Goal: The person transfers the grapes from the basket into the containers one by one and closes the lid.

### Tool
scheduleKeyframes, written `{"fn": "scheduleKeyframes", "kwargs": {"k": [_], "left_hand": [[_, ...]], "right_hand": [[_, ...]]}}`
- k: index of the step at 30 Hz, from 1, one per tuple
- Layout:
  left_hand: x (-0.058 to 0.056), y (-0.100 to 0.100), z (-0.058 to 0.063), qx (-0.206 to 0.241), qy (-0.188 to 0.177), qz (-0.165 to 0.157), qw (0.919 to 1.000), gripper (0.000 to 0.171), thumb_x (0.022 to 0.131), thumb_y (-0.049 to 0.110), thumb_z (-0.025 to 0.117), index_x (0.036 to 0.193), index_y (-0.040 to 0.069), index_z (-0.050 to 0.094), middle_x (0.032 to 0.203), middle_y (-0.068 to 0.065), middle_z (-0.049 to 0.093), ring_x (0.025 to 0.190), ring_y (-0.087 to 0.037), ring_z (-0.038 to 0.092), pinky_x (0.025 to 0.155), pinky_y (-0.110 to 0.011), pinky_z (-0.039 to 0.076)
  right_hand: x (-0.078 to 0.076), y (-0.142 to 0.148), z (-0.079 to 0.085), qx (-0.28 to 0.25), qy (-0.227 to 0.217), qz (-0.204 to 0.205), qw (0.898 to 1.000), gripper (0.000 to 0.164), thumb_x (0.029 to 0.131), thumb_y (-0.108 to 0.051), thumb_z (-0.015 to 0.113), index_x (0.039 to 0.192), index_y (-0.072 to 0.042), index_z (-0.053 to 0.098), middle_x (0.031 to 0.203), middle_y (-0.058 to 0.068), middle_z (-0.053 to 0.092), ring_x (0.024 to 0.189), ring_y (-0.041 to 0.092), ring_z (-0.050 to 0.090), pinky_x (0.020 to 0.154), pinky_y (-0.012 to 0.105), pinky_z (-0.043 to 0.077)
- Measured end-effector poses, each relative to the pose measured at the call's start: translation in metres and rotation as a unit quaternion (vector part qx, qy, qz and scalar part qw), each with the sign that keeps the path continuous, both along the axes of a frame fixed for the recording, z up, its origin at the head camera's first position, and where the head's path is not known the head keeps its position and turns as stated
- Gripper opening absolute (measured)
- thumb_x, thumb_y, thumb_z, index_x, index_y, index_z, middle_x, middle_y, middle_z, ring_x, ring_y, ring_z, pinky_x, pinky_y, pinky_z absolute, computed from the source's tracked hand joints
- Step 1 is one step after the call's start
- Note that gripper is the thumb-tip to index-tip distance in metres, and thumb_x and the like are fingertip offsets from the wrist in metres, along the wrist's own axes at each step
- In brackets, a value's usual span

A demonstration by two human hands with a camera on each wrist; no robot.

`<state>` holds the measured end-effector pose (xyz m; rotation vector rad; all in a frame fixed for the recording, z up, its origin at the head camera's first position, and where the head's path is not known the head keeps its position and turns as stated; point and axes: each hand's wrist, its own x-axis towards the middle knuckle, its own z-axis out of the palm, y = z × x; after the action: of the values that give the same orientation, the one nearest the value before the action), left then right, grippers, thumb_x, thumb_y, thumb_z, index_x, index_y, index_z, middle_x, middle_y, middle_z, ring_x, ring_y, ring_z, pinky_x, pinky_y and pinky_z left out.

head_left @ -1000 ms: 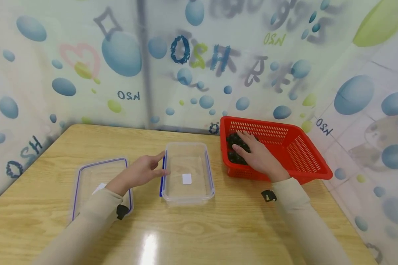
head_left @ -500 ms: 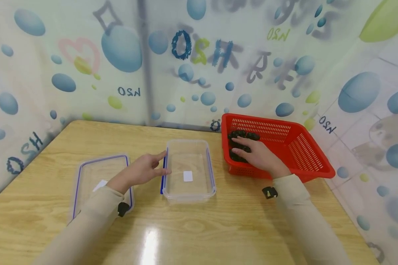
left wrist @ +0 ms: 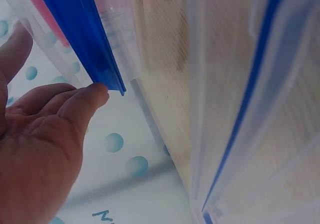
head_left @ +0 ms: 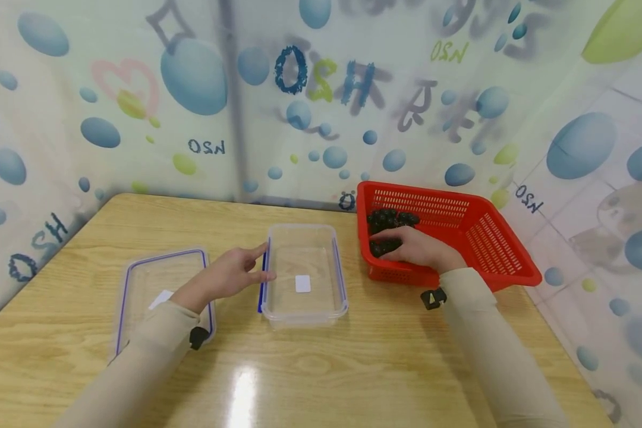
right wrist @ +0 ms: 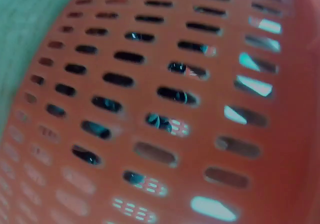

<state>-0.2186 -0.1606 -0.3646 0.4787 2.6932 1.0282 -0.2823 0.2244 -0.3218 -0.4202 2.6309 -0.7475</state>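
My left hand [head_left: 230, 273] is at the left rim of a clear plastic container [head_left: 302, 255], thumb over the rim and a fingertip against its lowered blue latch [left wrist: 85, 34]. In the left wrist view those fingers are fairly straight. On the right, my right hand [head_left: 419, 248] reaches into a red plastic basket [head_left: 500, 255]. Its thumb and fingers bend round a bunch of dark, glossy grapes [head_left: 386, 245] at the near left of the basket. More dark grapes [head_left: 383, 219] lie just behind. The right wrist view shows only the slotted basket wall [right wrist: 145, 74], with dark shapes behind it.
A clear lid-like piece with a blue seal [head_left: 139, 291] lies flat at the left, partly beneath my left forearm. Everything stands on a wooden table [head_left: 310, 380]. A patterned curtain [head_left: 246, 119] hangs along the back, close behind the basket.
My right hand's spread fingers have drawn together and bent round the front grapes, uncovering the bunch behind. The left hand stays at the container rim. The head view has shifted slightly.
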Motion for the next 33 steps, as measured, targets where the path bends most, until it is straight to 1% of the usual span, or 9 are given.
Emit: {"fn": "scheduleKeyframes", "kwargs": {"k": [5,9,12,15,18,22,24,29,33], "left_hand": [[0.001,0.0,0.0,0.003,-0.003,0.0,1.0,0.081,0.093,0.042,0.067,0.153,0.003,0.029,0.143,-0.033,0.039,0.125,-0.045,0.048,0.102,-0.055,0.04],[0.001,0.003,0.001,0.005,-0.009,0.002,0.9999,0.079,0.094,0.04,0.067,0.153,0.004,0.029,0.144,-0.033,0.037,0.126,-0.046,0.046,0.102,-0.056,0.039],[0.001,0.004,0.002,0.005,-0.015,0.007,0.9999,0.078,0.094,0.039,0.068,0.153,0.005,0.029,0.145,-0.032,0.037,0.127,-0.046,0.046,0.103,-0.055,0.039],[0.002,0.005,0.003,0.001,-0.014,0.009,0.9999,0.077,0.095,0.037,0.067,0.154,0.005,0.029,0.145,-0.032,0.037,0.127,-0.046,0.045,0.102,-0.056,0.039],[0.003,0.005,0.003,-0.003,-0.015,0.011,0.9998,0.076,0.095,0.036,0.067,0.154,0.005,0.029,0.145,-0.032,0.038,0.127,-0.046,0.045,0.102,-0.056,0.039],[0.003,0.005,0.004,-0.008,-0.012,0.009,0.9999,0.077,0.095,0.038,0.066,0.153,0.005,0.029,0.144,-0.033,0.039,0.127,-0.047,0.046,0.102,-0.056,0.04],[0.003,0.005,0.004,-0.008,-0.01,0.007,0.9999,0.077,0.095,0.039,0.066,0.153,0.004,0.029,0.144,-0.033,0.038,0.127,-0.047,0.046,0.102,-0.056,0.04],[0.002,0.003,0.004,-0.009,-0.01,0.006,0.9999,0.078,0.095,0.04,0.065,0.153,0.004,0.028,0.144,-0.033,0.038,0.127,-0.047,0.045,0.102,-0.056,0.039],[0.003,0.002,0.003,-0.007,-0.011,0.006,0.9999,0.079,0.095,0.041,0.065,0.153,0.004,0.028,0.143,-0.033,0.039,0.127,-0.047,0.045,0.102,-0.056,0.039]], "right_hand": [[-0.008,0.001,0.002,0.002,-0.041,0.015,0.999,0.054,0.088,-0.028,0.072,0.139,-0.024,0.057,0.139,0.01,0.049,0.122,0.031,0.041,0.097,0.052,0.042],[-0.013,-0.003,0.001,0.015,-0.047,0.034,0.998,0.052,0.087,-0.022,0.072,0.136,-0.02,0.056,0.135,0.009,0.052,0.119,0.031,0.044,0.099,0.052,0.04],[-0.013,-0.007,0.0,0.027,-0.041,0.04,0.998,0.048,0.085,-0.023,0.072,0.131,-0.019,0.057,0.128,0.009,0.056,0.114,0.031,0.048,0.096,0.051,0.043],[-0.011,-0.009,-0.001,0.03,-0.021,0.038,0.999,0.043,0.085,-0.025,0.072,0.125,-0.02,0.058,0.121,0.008,0.058,0.109,0.03,0.051,0.093,0.048,0.045],[-0.008,-0.008,-0.002,0.018,0.009,0.025,0.999,0.035,0.087,-0.021,0.07,0.12,-0.021,0.059,0.116,0.008,0.06,0.105,0.029,0.052,0.089,0.046,0.047],[-0.004,-0.005,0.001,-0.018,0.046,-0.004,0.999,0.026,0.09,-0.012,0.066,0.114,-0.017,0.06,0.11,0.01,0.06,0.102,0.03,0.053,0.085,0.044,0.05],[-0.003,-0.003,0.004,-0.037,0.064,-0.019,0.997,0.023,0.091,-0.011,0.066,0.113,-0.016,0.059,0.109,0.01,0.06,0.102,0.03,0.053,0.086,0.045,0.051],[-0.002,0.001,0.013,-0.093,0.103,-0.054,0.989,0.021,0.095,-0.013,0.064,0.116,-0.013,0.06,0.116,0.011,0.06,0.107,0.03,0.052,0.093,0.048,0.05],[0.001,0.004,0.025,-0.156,0.126,-0.07,0.977,0.022,0.098,-0.013,0.062,0.119,-0.007,0.06,0.12,0.013,0.059,0.111,0.031,0.05,0.097,0.048,0.047]]}}
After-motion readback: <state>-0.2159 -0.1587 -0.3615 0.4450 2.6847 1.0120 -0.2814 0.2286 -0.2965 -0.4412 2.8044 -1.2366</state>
